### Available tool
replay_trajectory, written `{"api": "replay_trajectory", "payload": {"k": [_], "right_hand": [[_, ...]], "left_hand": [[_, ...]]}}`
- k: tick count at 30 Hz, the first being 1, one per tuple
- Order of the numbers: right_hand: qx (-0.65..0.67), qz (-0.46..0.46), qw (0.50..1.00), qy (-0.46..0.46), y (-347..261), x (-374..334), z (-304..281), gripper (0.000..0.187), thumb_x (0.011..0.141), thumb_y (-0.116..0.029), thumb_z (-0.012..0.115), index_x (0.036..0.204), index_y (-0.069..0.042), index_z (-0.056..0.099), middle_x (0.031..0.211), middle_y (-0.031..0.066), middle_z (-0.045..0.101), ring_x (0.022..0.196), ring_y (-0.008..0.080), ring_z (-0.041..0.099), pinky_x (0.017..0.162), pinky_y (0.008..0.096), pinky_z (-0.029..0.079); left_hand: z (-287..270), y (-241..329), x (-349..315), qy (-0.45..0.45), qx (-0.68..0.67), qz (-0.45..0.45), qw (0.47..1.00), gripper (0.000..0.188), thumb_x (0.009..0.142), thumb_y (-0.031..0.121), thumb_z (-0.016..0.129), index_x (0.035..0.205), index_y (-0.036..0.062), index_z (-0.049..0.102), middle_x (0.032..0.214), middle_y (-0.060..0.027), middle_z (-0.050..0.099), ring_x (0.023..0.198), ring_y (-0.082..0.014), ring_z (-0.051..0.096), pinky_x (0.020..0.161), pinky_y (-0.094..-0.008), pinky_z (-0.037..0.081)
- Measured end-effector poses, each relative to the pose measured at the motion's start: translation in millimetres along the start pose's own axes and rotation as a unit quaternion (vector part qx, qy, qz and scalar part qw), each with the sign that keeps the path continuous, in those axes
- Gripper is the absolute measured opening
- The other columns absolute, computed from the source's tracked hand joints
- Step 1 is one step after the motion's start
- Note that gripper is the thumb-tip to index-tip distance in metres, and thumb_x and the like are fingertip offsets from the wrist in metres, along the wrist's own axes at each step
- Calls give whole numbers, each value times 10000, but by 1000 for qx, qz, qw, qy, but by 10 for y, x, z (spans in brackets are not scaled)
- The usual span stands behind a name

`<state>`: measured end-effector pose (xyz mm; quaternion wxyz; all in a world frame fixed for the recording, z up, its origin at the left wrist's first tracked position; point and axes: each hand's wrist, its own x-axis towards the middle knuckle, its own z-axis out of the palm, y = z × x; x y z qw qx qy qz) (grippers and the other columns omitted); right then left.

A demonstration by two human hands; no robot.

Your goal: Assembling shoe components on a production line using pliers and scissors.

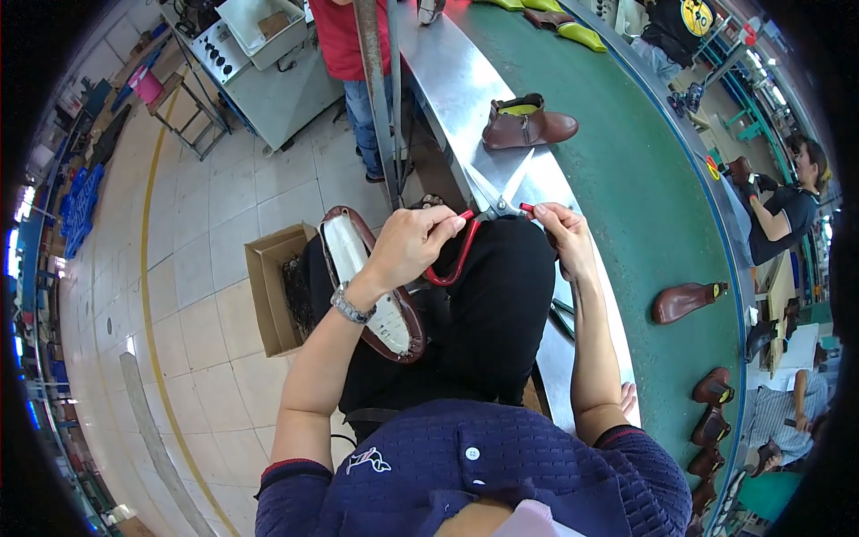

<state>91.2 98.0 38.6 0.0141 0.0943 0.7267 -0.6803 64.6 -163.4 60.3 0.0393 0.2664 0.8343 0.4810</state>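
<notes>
A pair of red-handled scissors (502, 204) is held over my knees, its two blades spread apart and directed away from me. My left hand (413, 240) pinches the end of one red handle, whose loop hangs below. The tip of the other handle is pinched by the fingers of my right hand (565, 234). Across my left thigh, partly behind my left hand and wrist, rests a brown shoe (413, 333) with its pale, unsoled bottom facing up. Another brown shoe (528, 123) stands on the metal bench beyond the blades.
An open cardboard box (268, 300) with dark scraps stands left of my leg. To my right run a metal ledge (559, 358) and a green conveyor belt (617, 170) bearing several brown shoes. A dark tool (562, 315) lies beside my right forearm. Co-workers sit across the belt; one person (344, 45) stands ahead.
</notes>
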Motion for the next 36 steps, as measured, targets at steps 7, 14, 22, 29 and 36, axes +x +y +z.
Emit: {"api": "replay_trajectory", "payload": {"k": [7, 14, 22, 29, 36], "right_hand": [[-13, 11, 999, -41, -118, 54, 59, 230, 899, -277, 674, 914, -56, 737, 608, -88, 533, 503, 8, 293, 471, 210, 199], [22, -83, 996, -22, -481, 258, -36, 196, 922, -222, 640, 938, -31, 680, 582, -113, 382, 506, 8, 273, 466, 208, 180], [238, -41, 969, 50, -452, 155, 194, 209, 992, -258, 536, 1082, -82, 607, 824, 9, 655, 642, 39, 578, 488, 153, 379], [-48, 96, 994, -36, 130, 201, -793, 245, 930, -256, 606, 1034, -42, 665, 721, 21, 665, 617, 30, 567, 452, 181, 261], [-257, 85, 962, -28, 877, 724, -966, 286, 891, -239, 632, 1057, -19, 709, 789, 64, 700, 691, 136, 625, 594, 264, 440]], "left_hand": [[-54, -77, -105, 6, -90, -89, 992, 275, 945, 256, 567, 845, 10, 639, 620, -167, 551, 520, -291, 508, 526, -354, 397], [-355, 224, 402, 46, 40, 36, 997, 298, 926, 266, 575, 776, 19, 648, 619, -190, 571, 596, -360, 579, 554, -419, 420], [214, 568, 611, 126, -23, 64, 990, 346, 966, 314, 550, 888, -8, 648, 517, -138, 545, 441, -234, 568, 470, -356, 419], [-218, 182, -340, 262, 174, 15, 949, 429, 867, 256, 680, 1202, 3, 593, 1226, -206, 566, 1137, -352, 532, 970, -416, 416], [154, -197, -1517, 243, 3, -296, 924, 1014, 797, 437, 750, 1477, -35, 165, 1510, -263, 211, 1405, -405, 219, 1138, -448, 228]]}}
